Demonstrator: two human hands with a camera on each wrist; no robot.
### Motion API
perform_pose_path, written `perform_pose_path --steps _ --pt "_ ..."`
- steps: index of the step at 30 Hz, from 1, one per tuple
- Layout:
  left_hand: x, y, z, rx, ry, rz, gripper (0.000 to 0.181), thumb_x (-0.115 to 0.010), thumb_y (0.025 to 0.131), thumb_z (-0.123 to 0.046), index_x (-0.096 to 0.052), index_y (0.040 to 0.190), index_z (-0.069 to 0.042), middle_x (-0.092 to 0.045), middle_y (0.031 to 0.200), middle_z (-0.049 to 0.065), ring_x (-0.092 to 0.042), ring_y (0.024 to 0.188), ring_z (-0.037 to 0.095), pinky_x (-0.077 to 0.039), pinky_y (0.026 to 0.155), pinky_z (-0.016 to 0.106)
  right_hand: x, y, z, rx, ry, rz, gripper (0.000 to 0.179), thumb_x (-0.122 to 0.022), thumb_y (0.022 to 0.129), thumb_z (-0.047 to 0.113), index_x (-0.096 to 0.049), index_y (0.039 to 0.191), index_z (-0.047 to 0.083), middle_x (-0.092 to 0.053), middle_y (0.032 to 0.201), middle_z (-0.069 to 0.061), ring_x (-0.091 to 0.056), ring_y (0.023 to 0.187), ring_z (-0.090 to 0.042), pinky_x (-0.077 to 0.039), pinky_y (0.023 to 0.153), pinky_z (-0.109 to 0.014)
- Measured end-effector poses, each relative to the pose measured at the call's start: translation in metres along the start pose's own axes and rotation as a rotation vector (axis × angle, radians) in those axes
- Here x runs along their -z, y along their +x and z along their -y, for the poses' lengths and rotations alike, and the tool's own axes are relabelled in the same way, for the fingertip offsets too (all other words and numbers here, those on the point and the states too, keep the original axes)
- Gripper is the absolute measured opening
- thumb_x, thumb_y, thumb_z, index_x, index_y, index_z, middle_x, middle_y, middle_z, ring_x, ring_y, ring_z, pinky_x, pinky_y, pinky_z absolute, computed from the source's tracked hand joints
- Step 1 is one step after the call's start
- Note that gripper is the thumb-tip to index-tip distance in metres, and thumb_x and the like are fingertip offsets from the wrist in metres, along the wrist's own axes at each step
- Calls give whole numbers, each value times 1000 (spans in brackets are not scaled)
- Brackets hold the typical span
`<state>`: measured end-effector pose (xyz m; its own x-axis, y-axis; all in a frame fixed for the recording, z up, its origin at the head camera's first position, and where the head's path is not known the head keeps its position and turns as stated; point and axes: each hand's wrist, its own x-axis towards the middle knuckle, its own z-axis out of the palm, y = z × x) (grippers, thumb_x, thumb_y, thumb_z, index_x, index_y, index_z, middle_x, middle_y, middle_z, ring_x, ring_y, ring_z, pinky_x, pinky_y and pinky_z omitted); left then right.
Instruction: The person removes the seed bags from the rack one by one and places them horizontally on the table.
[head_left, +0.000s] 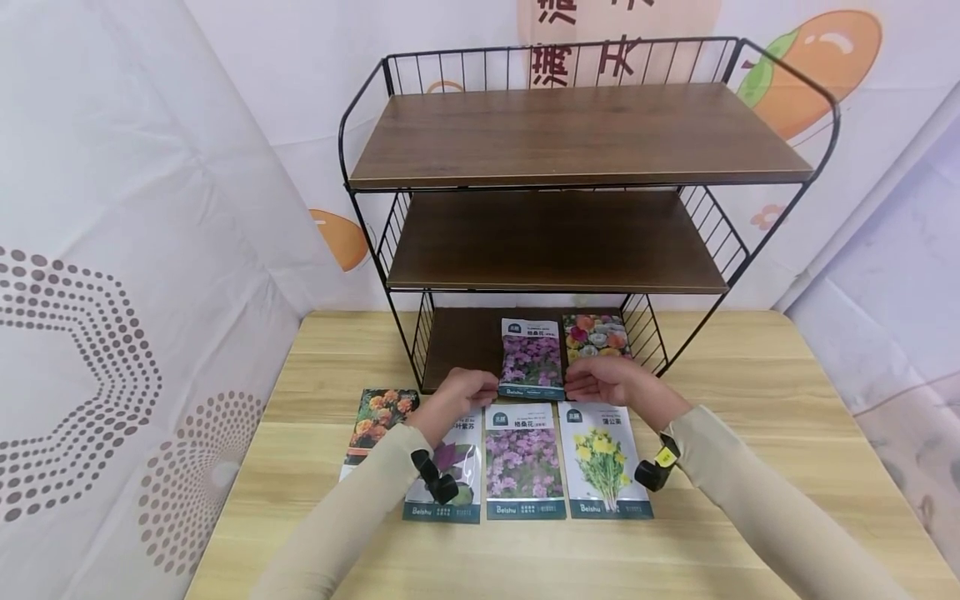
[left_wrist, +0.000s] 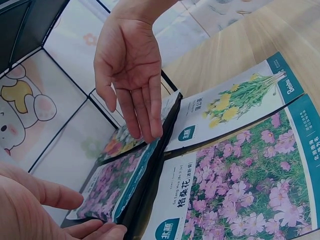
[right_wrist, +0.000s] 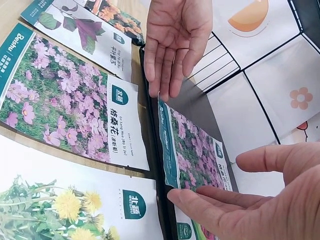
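A seed packet with purple-pink flowers (head_left: 531, 360) lies on the bottom shelf, its teal lower end along the shelf's front edge. My left hand (head_left: 467, 390) is at its left side, fingers extended, fingertips right at the packet's edge. On the other side my right hand (head_left: 606, 380) has its palm turned inward and its fingers nearly straight, close to the packet's right corner. A packet with multicoloured blooms (head_left: 596, 336) lies to the right on the same shelf, partly covered by the right hand. Neither hand's fingers curl round a packet.
On the table before the shelf lie another purple-flower packet (head_left: 525, 462), a yellow-flower packet (head_left: 606, 462), a purple-leaf packet (head_left: 459, 475) and an orange-flower packet (head_left: 382, 417), the last two partly behind the left arm. Above the hands are the brown middle shelf (head_left: 558, 242) and wire sides.
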<state>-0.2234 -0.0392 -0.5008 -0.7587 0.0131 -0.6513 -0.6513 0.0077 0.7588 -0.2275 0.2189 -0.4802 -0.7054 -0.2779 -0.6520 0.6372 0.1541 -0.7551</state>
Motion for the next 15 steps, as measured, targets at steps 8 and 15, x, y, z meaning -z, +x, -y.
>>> perform_pose_path --steps 8,15 --pt "1 1 -1 0 -13 0 29 -64 93 3 -68 121 11 -72 114 25 -73 92 26 -60 102 41 -2 2 2 -4 -15 -5 38 -49 104 14 -49 133 -11 -67 101 -7 -68 99 -18 -56 107 -35" --pt "2 6 -1 -7 -52 5 30 -63 91 8 -66 120 14 -72 90 16 -71 79 21 -60 103 41 -1 2 4 -5 27 -29 29 -50 104 11 -56 125 -7 -72 93 -6 -72 89 -16 -61 98 -31"
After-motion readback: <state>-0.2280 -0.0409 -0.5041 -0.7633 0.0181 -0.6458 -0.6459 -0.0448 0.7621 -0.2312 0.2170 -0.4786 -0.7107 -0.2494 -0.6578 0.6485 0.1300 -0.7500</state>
